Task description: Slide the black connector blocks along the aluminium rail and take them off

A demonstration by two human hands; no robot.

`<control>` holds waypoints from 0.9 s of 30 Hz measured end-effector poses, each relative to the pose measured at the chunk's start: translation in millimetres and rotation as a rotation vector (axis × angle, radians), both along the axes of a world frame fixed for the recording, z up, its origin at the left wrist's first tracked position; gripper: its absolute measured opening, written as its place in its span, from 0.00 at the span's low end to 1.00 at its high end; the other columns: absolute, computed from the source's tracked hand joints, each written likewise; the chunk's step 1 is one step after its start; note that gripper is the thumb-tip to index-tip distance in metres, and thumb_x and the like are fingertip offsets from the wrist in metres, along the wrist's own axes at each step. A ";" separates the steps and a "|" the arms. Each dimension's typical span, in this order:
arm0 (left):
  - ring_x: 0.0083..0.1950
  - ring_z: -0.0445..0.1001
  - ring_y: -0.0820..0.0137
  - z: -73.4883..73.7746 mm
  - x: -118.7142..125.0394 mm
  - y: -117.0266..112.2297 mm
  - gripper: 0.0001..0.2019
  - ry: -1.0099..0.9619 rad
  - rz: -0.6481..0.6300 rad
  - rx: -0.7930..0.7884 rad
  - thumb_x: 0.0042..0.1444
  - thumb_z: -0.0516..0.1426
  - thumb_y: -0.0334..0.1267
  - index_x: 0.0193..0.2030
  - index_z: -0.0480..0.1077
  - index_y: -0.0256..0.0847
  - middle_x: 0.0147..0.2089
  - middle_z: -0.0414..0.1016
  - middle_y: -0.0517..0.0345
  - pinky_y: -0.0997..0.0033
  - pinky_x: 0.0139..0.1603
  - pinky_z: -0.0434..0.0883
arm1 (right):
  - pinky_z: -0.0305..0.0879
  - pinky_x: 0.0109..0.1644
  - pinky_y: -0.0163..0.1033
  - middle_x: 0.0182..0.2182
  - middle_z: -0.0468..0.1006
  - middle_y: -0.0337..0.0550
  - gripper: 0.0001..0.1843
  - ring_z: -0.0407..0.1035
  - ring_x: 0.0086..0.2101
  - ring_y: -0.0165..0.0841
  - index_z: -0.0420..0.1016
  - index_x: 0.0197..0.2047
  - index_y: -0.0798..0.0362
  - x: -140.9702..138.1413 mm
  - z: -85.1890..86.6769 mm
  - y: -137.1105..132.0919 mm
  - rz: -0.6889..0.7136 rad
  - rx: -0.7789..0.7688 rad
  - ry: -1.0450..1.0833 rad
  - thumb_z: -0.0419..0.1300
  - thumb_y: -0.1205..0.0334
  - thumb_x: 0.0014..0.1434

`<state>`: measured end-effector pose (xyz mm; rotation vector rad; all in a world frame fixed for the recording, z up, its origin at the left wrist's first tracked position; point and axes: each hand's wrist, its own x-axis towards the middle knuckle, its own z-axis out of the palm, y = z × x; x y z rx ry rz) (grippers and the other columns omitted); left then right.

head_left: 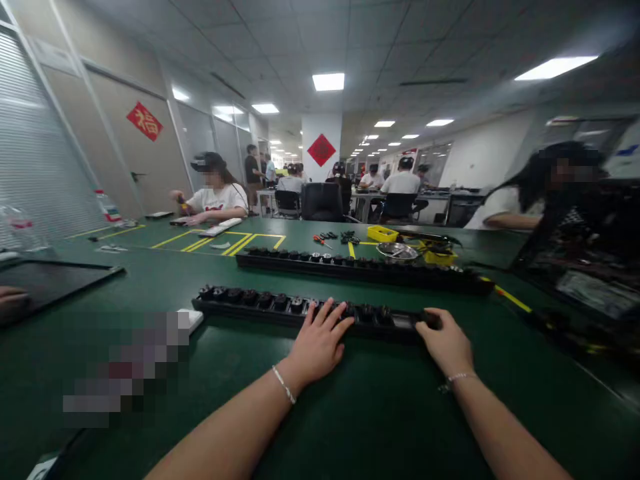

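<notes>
A long black strip [250, 313], which looks like a power strip housing, lies across the green table in front of me. Round dark inserts [266, 300] sit in a row along it, with a flat, greyish gap near its right end. My left hand [320, 340] rests over the middle of the strip, fingers spread and covering some inserts. At the right end, my right hand [447, 340] pinches a small black part [432, 321], mostly hidden by the fingers. Behind lies a second long black strip [350, 267], similarly filled.
Beyond the strips are a yellow bin [382, 233], a round metal dish [397, 251] and an orange-handled screwdriver [322, 241]. A dark tray [60, 283] lies at left, near another person's hand [13, 303]. Co-workers sit across the table and at right.
</notes>
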<state>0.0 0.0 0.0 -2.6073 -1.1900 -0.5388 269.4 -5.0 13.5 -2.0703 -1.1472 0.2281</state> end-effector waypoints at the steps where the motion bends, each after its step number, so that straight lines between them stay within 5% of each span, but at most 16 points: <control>1: 0.69 0.39 0.58 -0.1 0.1 -0.7 0.25 -0.002 0.000 0.002 0.59 0.49 0.46 0.63 0.52 0.52 0.69 0.45 0.62 0.43 0.65 0.43 | 0.61 0.41 0.40 0.43 0.73 0.46 0.24 0.67 0.40 0.40 0.69 0.47 0.48 0.8 -0.3 0.3 -0.003 -0.002 0.000 0.54 0.54 0.46; 27: 0.69 0.38 0.58 0.7 0.2 -3.9 0.26 -0.016 0.000 0.036 0.57 0.51 0.44 0.63 0.54 0.50 0.69 0.45 0.59 0.43 0.65 0.43 | 0.62 0.40 0.44 0.49 0.71 0.48 0.31 0.67 0.41 0.42 0.66 0.53 0.48 10.6 -6.9 5.3 -0.063 0.010 0.108 0.56 0.53 0.43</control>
